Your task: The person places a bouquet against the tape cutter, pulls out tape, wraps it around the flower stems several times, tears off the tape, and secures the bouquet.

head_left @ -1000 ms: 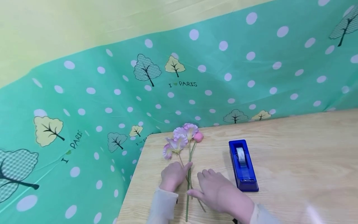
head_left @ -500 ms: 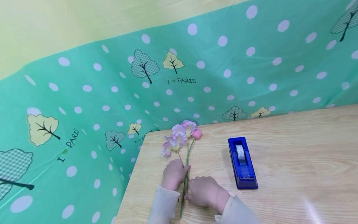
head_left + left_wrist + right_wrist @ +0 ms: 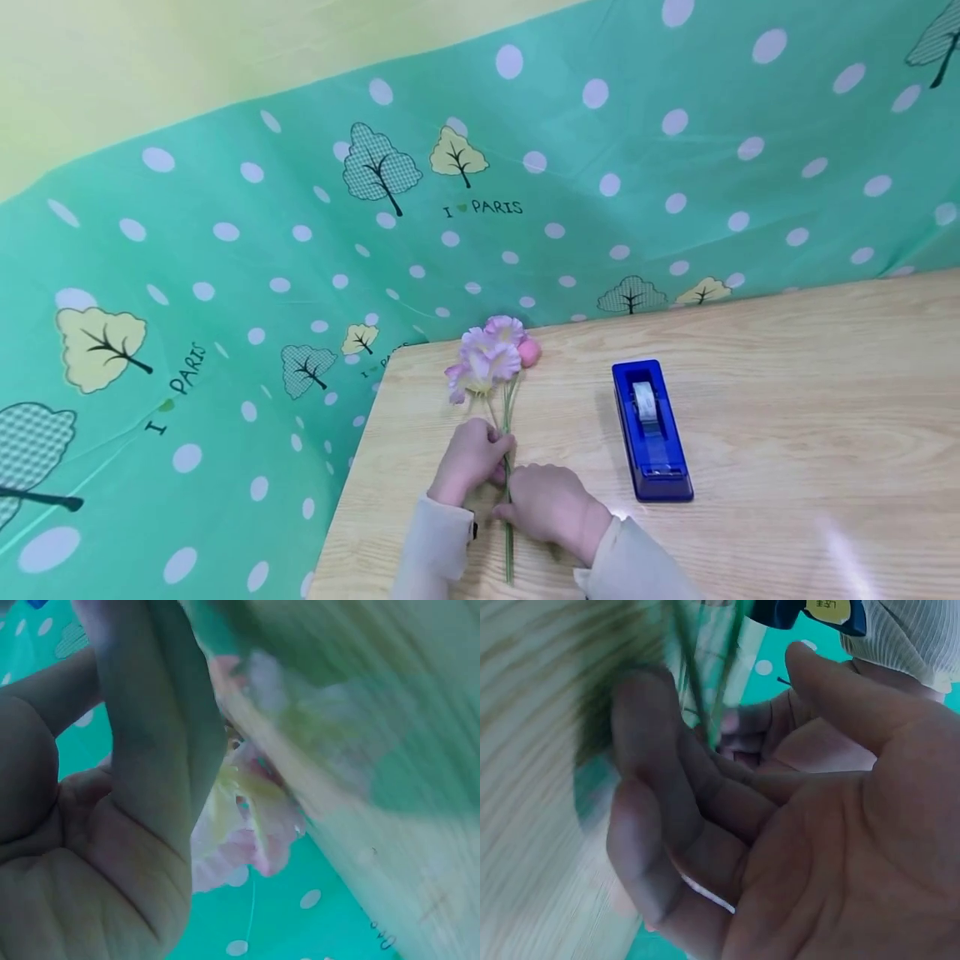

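Observation:
In the head view, a small bunch of pale purple flowers and a round pink bud lies on the wooden table. Their thin green stems run toward the person. My left hand pinches the stems just below the blossoms. Lower down, my right hand grips them, its thumb laid across. In the left wrist view, petals show beyond the left hand's fingers. From the right wrist, green stems run down to the curled fingers, which partly hide them.
A blue tape dispenser with a roll of clear tape stands right of the hands. The wooden table ends at the left along a slanting edge. Behind it hangs a green cloth with white dots and trees.
The right hand has moved left onto the stems and curled round them. The crossed, spread stems are now drawn together into a narrow bundle, and the blossoms sit closer together.

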Tool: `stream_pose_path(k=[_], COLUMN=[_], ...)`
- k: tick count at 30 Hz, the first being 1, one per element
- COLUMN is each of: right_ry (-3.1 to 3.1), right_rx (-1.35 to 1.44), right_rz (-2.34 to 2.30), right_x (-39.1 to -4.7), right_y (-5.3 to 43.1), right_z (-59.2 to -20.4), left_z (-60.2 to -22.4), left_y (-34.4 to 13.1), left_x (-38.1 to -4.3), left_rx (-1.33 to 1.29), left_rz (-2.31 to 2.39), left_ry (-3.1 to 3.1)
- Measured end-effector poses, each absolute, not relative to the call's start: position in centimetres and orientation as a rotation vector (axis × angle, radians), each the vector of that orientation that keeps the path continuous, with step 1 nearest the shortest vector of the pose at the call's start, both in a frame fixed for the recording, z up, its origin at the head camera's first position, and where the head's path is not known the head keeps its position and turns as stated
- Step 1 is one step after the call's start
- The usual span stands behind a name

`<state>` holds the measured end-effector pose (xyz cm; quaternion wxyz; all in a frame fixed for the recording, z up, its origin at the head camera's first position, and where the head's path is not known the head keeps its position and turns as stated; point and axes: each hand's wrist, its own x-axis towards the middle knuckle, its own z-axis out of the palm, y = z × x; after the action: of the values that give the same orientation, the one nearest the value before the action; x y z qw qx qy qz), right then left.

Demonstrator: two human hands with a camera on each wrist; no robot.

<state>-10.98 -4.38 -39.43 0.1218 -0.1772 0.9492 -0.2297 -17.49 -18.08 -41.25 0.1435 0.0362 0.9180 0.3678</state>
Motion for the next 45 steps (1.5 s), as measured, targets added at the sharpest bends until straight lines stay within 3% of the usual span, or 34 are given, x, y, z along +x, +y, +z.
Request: stream_pose_path(k=[19,30,45], right_ry=[2.703,2.826,3.013], right_rx=[-0.442,-0.562,-0.579], right_rz=[-1.011,-1.293,-1.086], right_x=[-11.4,-11.6,-11.6], right_y=[-3.2,-2.9,-2.9], right_z=[-39.9,-40.0,-39.6], left_z=[-38.6,-36.2,-34.6], left_y=[-17.4,-17.2,-17.5], left_x=[-16.5,-15.3,-15.3], left_rx=[0.145,0.219,0.285], left_rz=[1.368,1.41,1.712], left_ry=[2.503,2.661,2.728])
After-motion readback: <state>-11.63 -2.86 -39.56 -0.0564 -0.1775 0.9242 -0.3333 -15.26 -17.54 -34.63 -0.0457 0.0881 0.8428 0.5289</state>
